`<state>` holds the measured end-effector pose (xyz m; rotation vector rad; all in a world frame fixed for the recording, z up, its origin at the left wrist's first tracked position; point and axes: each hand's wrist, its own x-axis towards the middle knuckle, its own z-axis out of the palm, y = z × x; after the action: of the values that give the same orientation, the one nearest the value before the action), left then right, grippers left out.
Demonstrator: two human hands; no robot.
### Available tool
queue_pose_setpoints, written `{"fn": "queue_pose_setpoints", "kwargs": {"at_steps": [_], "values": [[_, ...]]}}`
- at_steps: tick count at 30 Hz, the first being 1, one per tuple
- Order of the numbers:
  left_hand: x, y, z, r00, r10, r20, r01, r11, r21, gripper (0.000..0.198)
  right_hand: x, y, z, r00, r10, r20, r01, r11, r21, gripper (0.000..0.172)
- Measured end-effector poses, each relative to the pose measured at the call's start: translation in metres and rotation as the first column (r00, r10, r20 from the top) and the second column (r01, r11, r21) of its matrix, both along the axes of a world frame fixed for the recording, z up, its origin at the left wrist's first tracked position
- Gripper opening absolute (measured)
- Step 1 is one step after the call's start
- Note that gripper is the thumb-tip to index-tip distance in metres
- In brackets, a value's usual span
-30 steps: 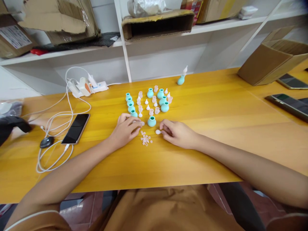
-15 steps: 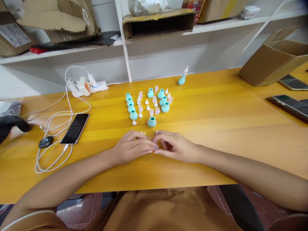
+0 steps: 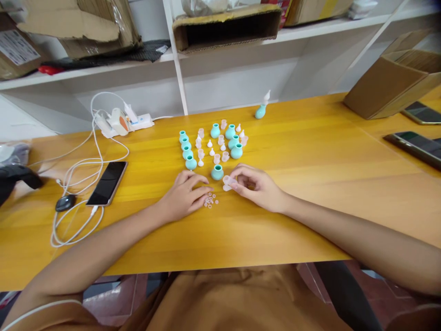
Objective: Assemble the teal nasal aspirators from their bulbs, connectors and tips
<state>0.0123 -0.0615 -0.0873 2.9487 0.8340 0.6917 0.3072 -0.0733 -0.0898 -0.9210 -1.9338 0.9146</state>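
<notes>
Label (image 3: 17, 48) on cardboard box (image 3: 14, 71), print unreadable, right hand (image 3: 257, 187) pinching translucent pieces (image 3: 226, 187)

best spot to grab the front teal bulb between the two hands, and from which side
Probably by the round belly of the teal bulb, coming from the near left with the left hand. It stands upright, mouth up; translucent pieces in the right hand crowd its right side, and translucent cups stand behind.
</notes>
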Motion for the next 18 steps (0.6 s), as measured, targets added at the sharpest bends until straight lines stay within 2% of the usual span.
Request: {"fn": "queue_pose_setpoints", "kwargs": {"at_steps": [8, 14, 18], "values": [[-0.0005, 0.0016, -0.0017, 1.0, -0.02, -0.003, 0.02, 0.999, -0.043, 0.017, -0.003, -0.0035, -0.0013, 0.999, 0.035, 0.007, -0.036, 0.998, 0.052, 0.015], [-0.0004, 0.0024, 0.0026, 0.999, -0.006, 0.033, 0.011, 0.987, -0.16, 0.009, -0.0035, -0.0029, 0.0001, 0.999, 0.04, 0.022, -0.041, 0.998, 0.051, 0.02], [0.0, 0.004, 0.0029, 0.999, -0.024, 0.04, 0.031, 0.983, -0.182, 0.01, -0.0042, -0.0033, 0.0002, 0.999, 0.047, 0.017, -0.047, 0.998, 0.051, 0.02]]}}
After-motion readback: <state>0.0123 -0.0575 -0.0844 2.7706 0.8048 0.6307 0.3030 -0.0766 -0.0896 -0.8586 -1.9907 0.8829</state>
